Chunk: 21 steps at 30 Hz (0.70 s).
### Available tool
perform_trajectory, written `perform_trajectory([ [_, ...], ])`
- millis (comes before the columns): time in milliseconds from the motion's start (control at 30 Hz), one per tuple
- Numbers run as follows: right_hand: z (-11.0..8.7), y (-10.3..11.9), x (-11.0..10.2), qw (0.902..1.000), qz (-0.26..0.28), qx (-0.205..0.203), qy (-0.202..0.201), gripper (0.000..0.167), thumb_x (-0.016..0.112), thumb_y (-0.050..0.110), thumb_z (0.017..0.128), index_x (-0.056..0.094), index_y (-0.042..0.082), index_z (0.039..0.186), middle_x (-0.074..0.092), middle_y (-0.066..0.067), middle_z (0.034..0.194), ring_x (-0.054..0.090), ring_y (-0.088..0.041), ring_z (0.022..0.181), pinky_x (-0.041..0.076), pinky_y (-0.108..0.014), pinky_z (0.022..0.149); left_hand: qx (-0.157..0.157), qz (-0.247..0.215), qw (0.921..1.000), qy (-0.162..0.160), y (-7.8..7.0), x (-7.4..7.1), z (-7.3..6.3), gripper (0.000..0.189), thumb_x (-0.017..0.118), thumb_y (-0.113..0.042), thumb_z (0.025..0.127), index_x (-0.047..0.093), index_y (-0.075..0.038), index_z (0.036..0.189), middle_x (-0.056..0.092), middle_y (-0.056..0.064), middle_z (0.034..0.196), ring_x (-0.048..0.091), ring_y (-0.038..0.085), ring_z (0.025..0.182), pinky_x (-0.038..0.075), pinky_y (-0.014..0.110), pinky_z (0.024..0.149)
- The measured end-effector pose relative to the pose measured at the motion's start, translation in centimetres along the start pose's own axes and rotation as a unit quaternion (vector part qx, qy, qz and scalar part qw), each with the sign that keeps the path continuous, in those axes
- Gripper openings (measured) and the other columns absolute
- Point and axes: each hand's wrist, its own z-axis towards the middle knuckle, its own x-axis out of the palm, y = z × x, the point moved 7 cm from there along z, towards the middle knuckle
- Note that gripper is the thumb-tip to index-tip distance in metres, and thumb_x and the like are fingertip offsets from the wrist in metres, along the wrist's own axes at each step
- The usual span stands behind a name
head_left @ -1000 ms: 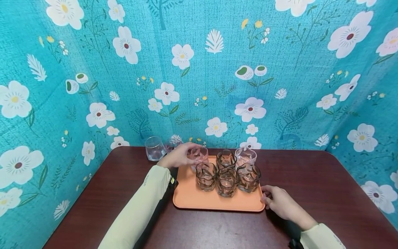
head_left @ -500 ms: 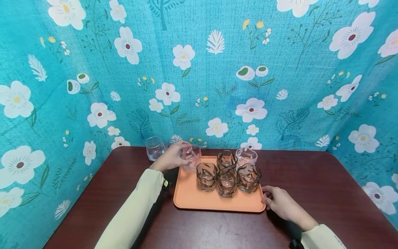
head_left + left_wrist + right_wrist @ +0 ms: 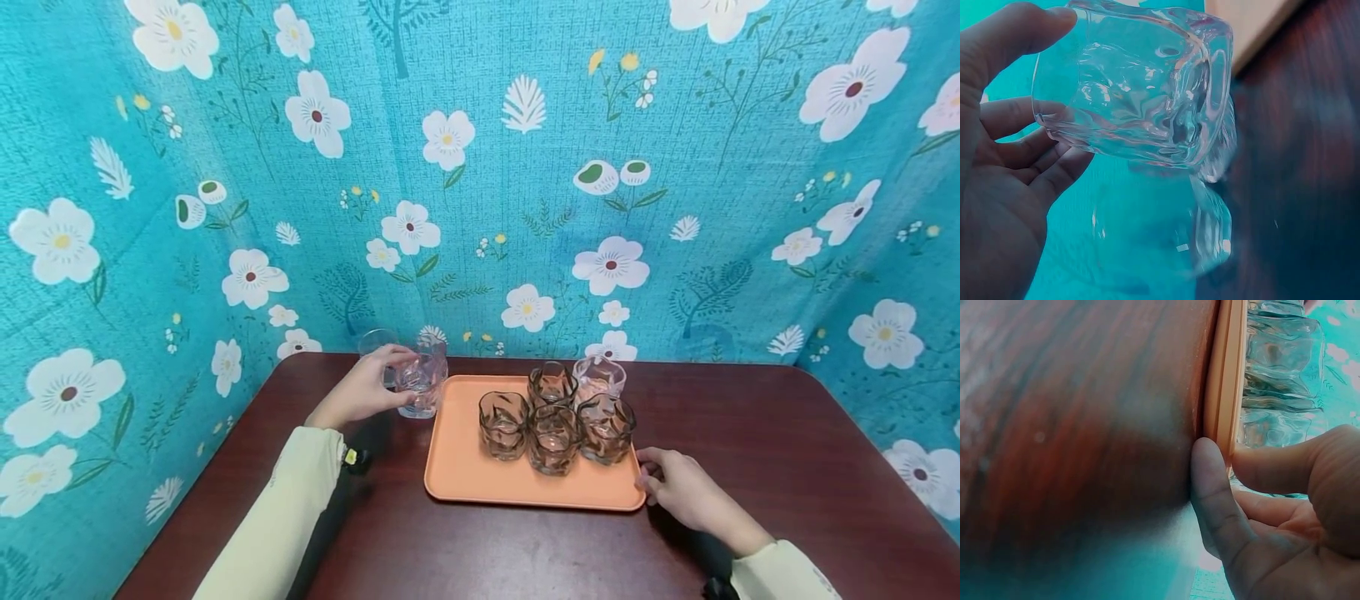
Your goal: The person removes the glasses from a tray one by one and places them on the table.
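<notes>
My left hand (image 3: 363, 387) grips a clear wavy-walled glass (image 3: 423, 392) just beyond the left edge of the orange tray (image 3: 453, 479). In the left wrist view the thumb and fingers are around the rim end of that glass (image 3: 1129, 87). A second clear glass (image 3: 1154, 237) stands behind, partly hidden by my hand in the head view. At the tray's near right corner, my right hand (image 3: 682, 492) pinches the rim between thumb and finger. On the tray stand several brown tinted glasses (image 3: 503, 427), with one clear pinkish glass (image 3: 602, 379) at the back right.
The tray lies on a dark wood table (image 3: 525, 550). A turquoise flowered cloth (image 3: 480, 192) hangs right behind the table's back edge and along both sides. The brown glasses stand close together on the tray's right half.
My left hand has carried the clear glass leftward from the tray's back left corner, past its left edge, to near the other clear glass. My right hand has kept its pinch on the tray.
</notes>
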Motion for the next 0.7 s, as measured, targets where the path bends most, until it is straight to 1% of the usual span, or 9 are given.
perform_trajectory([
  [100, 0.0, -0.1, -0.1, 1.0, -0.001, 0.003, 0.0, 0.032, 0.059, -0.004, 0.088, 0.053, -0.015, 0.118, 0.061, 0.0, 0.075, 0.057, -0.014, 0.059, 0.047, -0.028, 0.054, -0.014, 0.008, 0.9999, -0.005, 1.0, -0.3, -0.7, 0.064, 0.082, -0.026, 0.073, 0.058, -0.007, 0.129, 0.052, 0.008, 0.124, 0.054, 0.028, 0.11, 0.049, 0.047, 0.085],
  [167, -0.1, -0.1, -0.2, 1.0, -0.001, 0.006, 0.0, 0.033, 0.059, -0.005, 0.087, 0.053, -0.015, 0.118, 0.061, 0.0, 0.076, 0.057, -0.014, 0.059, 0.047, -0.028, 0.054, -0.019, 0.01, 0.9998, -0.005, 1.5, -0.2, -1.0, 0.065, 0.082, -0.026, 0.073, 0.057, -0.005, 0.13, 0.052, 0.01, 0.124, 0.054, 0.029, 0.11, 0.048, 0.047, 0.086],
  [333, -0.1, -0.2, -0.2, 0.9999, -0.002, 0.01, 0.002, 0.033, 0.059, -0.003, 0.088, 0.053, -0.014, 0.119, 0.061, -0.001, 0.077, 0.058, -0.014, 0.059, 0.047, -0.028, 0.054, -0.03, 0.002, 0.9995, -0.006, 2.7, 0.5, -1.0, 0.065, 0.082, -0.025, 0.073, 0.057, -0.003, 0.129, 0.051, 0.011, 0.127, 0.054, 0.03, 0.112, 0.047, 0.047, 0.088],
  [433, -0.1, -0.2, -0.1, 0.9999, -0.005, 0.011, 0.005, 0.033, 0.058, -0.002, 0.09, 0.052, -0.014, 0.12, 0.061, 0.0, 0.076, 0.058, -0.013, 0.058, 0.046, -0.028, 0.053, -0.035, 0.001, 0.9994, -0.006, 3.2, 1.0, -0.9, 0.065, 0.082, -0.026, 0.074, 0.057, -0.003, 0.129, 0.05, 0.009, 0.128, 0.054, 0.029, 0.111, 0.047, 0.047, 0.088],
  [533, -0.1, -0.1, -0.1, 0.9999, -0.007, 0.011, 0.003, 0.032, 0.058, -0.001, 0.09, 0.053, -0.013, 0.12, 0.061, 0.001, 0.074, 0.058, -0.013, 0.058, 0.045, -0.029, 0.052, -0.034, 0.0, 0.9994, -0.007, 3.5, 1.2, -0.8, 0.065, 0.082, -0.027, 0.074, 0.057, -0.004, 0.13, 0.051, 0.008, 0.127, 0.055, 0.028, 0.109, 0.047, 0.046, 0.088],
  [700, -0.2, 0.1, -0.1, 1.0, -0.006, 0.004, -0.001, 0.032, 0.058, -0.002, 0.089, 0.053, -0.014, 0.119, 0.061, 0.001, 0.073, 0.058, -0.013, 0.057, 0.045, -0.028, 0.052, -0.027, -0.004, 0.9996, -0.012, 3.3, 1.4, -0.7, 0.066, 0.082, -0.029, 0.074, 0.057, -0.003, 0.129, 0.051, 0.009, 0.127, 0.055, 0.03, 0.108, 0.047, 0.048, 0.087],
])
